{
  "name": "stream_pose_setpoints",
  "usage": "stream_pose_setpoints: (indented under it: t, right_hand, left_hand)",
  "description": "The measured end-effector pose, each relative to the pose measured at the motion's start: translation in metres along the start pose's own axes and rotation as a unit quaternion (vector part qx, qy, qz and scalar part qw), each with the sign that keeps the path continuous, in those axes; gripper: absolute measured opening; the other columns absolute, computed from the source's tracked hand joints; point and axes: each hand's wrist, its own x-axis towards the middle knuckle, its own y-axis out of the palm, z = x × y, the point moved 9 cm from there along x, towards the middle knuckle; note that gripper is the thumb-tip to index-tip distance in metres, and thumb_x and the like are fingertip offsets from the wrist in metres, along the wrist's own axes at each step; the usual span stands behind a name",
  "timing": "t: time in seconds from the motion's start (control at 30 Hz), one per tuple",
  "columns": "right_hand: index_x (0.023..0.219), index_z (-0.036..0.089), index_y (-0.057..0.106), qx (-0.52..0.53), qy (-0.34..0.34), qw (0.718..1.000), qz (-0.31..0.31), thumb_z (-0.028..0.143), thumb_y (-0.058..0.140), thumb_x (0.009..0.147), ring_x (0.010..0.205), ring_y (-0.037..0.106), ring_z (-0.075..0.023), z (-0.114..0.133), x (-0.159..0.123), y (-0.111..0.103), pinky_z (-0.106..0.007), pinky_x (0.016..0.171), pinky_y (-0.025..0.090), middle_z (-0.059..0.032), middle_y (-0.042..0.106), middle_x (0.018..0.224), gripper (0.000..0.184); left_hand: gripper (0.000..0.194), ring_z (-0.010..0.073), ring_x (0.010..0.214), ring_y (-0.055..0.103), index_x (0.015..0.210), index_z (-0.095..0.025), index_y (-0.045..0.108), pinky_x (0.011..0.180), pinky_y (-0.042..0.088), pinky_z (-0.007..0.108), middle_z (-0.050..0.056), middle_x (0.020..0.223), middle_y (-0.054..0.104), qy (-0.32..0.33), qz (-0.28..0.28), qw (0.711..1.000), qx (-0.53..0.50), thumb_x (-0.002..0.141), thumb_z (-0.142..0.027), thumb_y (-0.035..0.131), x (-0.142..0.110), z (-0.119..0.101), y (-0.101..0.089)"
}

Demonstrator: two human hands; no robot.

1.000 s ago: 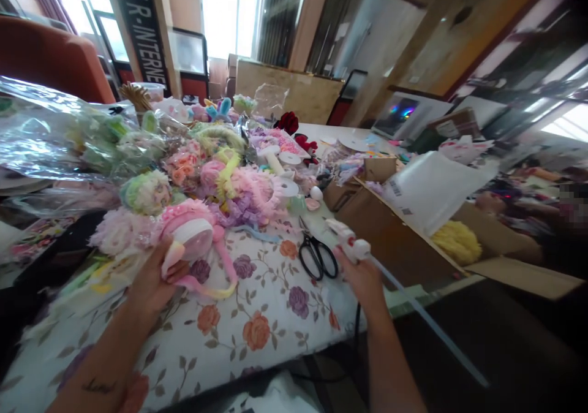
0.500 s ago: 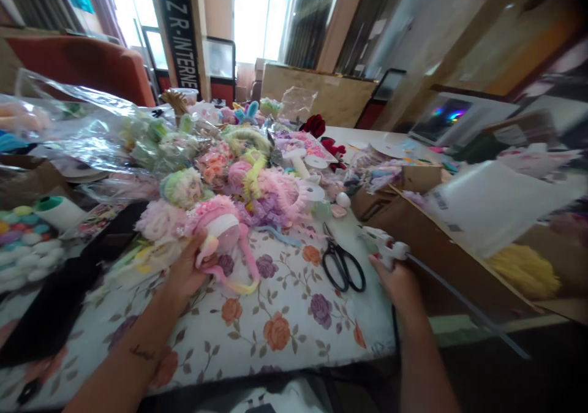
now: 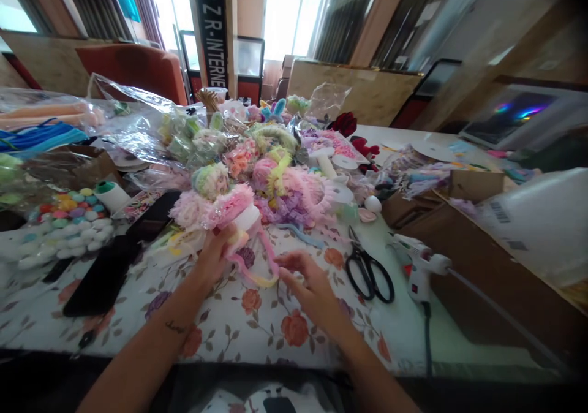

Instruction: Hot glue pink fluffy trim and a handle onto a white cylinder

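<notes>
My left hand [image 3: 218, 250] is closed on a pink fluffy headpiece [image 3: 233, 203] with a smooth white inside. From it hangs a looped fuzzy strip [image 3: 263, 279] in pink and pale yellow. My right hand [image 3: 305, 281] is at the right side of that loop, thumb and forefinger apart, their tips at the strip; whether they touch it I cannot tell. To the right lie black-handled scissors [image 3: 371, 275], blades pointing away. Beyond them a white glue gun [image 3: 419, 266] rests at the table's right side, a long glue stick [image 3: 500, 315] sticking out of its back.
A heap of plush and ribbon pieces [image 3: 294, 186] covers the table's middle. Coloured pompoms [image 3: 73, 217], a thread spool [image 3: 113, 197] and a black phone [image 3: 101, 275] lie left. A cardboard box [image 3: 487, 260] stands right. Floral cloth [image 3: 229, 339] covers the front.
My right hand has let go of the glue gun, which now rests at the right, and has moved left to the fuzzy loop. My left hand still holds the headpiece. The view has turned left.
</notes>
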Motion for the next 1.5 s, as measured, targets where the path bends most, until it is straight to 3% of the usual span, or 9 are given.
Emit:
stream_pose_setpoints:
  t: [0.07,0.2,0.37,0.53,0.67,0.77,0.87,1.17,1.5]
  right_hand:
    - [0.099,0.024,0.055,0.125,0.002,0.992,0.017,0.041,0.065,0.085,0.107,0.064,-0.0226,0.011,0.014,0.031,-0.033,0.082,0.05,-0.006,0.07,0.115,0.024]
    - [0.098,0.025,0.048,0.369,0.069,0.927,0.013,0.036,0.076,0.074,0.086,0.065,-0.0173,0.011,0.031,0.072,-0.029,0.074,0.05,-0.0005,0.07,0.093,0.039]
    - [0.1,0.025,0.046,0.451,0.121,0.884,0.002,0.032,0.078,0.07,0.064,0.058,-0.0121,0.005,0.036,0.09,-0.023,0.059,0.046,0.0067,0.06,0.072,0.045]
    - [0.1,0.023,0.048,0.342,0.075,0.936,-0.008,0.033,0.073,0.07,0.054,0.053,-0.012,0.005,0.035,0.077,-0.023,0.051,0.043,0.0077,0.054,0.064,0.04]
    - [0.102,0.022,0.056,0.067,-0.054,0.991,-0.104,0.029,0.068,0.074,0.049,0.047,-0.0112,0.02,0.033,0.044,-0.023,0.051,0.04,0.0093,0.048,0.059,0.031]
    - [0.102,0.021,0.066,-0.113,-0.143,0.973,-0.141,0.028,0.066,0.08,0.051,0.053,-0.0127,0.036,0.028,0.036,-0.023,0.054,0.041,0.0047,0.058,0.059,0.023]
    - [0.098,0.02,0.072,-0.186,-0.203,0.946,-0.169,0.032,0.065,0.086,0.056,0.062,-0.0162,0.045,0.024,0.033,-0.025,0.057,0.045,-0.0024,0.069,0.064,0.018]
    - [0.088,0.02,0.075,-0.169,-0.235,0.935,-0.206,0.031,0.061,0.091,0.063,0.068,-0.0182,0.048,0.022,0.021,-0.027,0.063,0.05,-0.0057,0.075,0.073,0.019]
    - [0.079,0.022,0.073,-0.071,-0.166,0.967,-0.182,0.032,0.066,0.085,0.062,0.066,-0.0173,0.038,0.03,0.014,-0.026,0.061,0.05,-0.0005,0.072,0.069,0.014]
  left_hand:
    - [0.038,0.0101,0.071,0.063,0.091,-0.023,0.067,0.059,0.049,0.018,-0.004,0.078,0.067,0.032,0.01,0.999,0.005,0.06,-0.029,0.089,-0.001,-0.008,0.004]
    - [0.043,0.0119,0.066,0.063,0.096,-0.024,0.067,0.058,0.051,0.022,-0.003,0.08,0.069,0.063,0.027,0.997,0.026,0.059,-0.028,0.089,-0.003,-0.018,0.013]
    - [0.047,0.0165,0.07,0.068,0.099,-0.02,0.065,0.063,0.054,0.027,-0.002,0.075,0.07,0.065,0.029,0.996,0.052,0.059,-0.029,0.088,-0.005,-0.023,0.02]
    - [0.045,0.0178,0.079,0.069,0.103,-0.021,0.066,0.072,0.055,0.027,-0.001,0.078,0.072,0.08,0.038,0.995,0.041,0.063,-0.025,0.086,-0.004,-0.027,0.023]
    - [0.043,0.0206,0.088,0.07,0.104,-0.021,0.067,0.075,0.055,0.028,0.004,0.092,0.075,0.055,0.04,0.997,0.037,0.065,-0.023,0.084,0.001,-0.02,0.019]
    - [0.044,0.0226,0.093,0.07,0.106,-0.021,0.068,0.075,0.055,0.027,0.006,0.1,0.075,0.034,0.045,0.998,0.039,0.065,-0.022,0.084,0.003,-0.014,0.017]
    - [0.051,0.0222,0.094,0.07,0.112,-0.021,0.066,0.074,0.055,0.025,0.005,0.099,0.075,0.021,0.052,0.998,0.043,0.064,-0.019,0.084,0.003,-0.01,0.017]
    - [0.054,0.0259,0.098,0.07,0.118,-0.017,0.065,0.083,0.056,0.029,0.009,0.104,0.075,0.021,0.096,0.992,0.075,0.067,-0.018,0.082,-0.004,-0.01,0.029]
    - [0.051,0.0284,0.094,0.072,0.115,-0.013,0.067,0.079,0.058,0.03,0.011,0.102,0.076,-0.035,0.085,0.994,0.063,0.066,-0.017,0.083,-0.001,0.003,0.02]
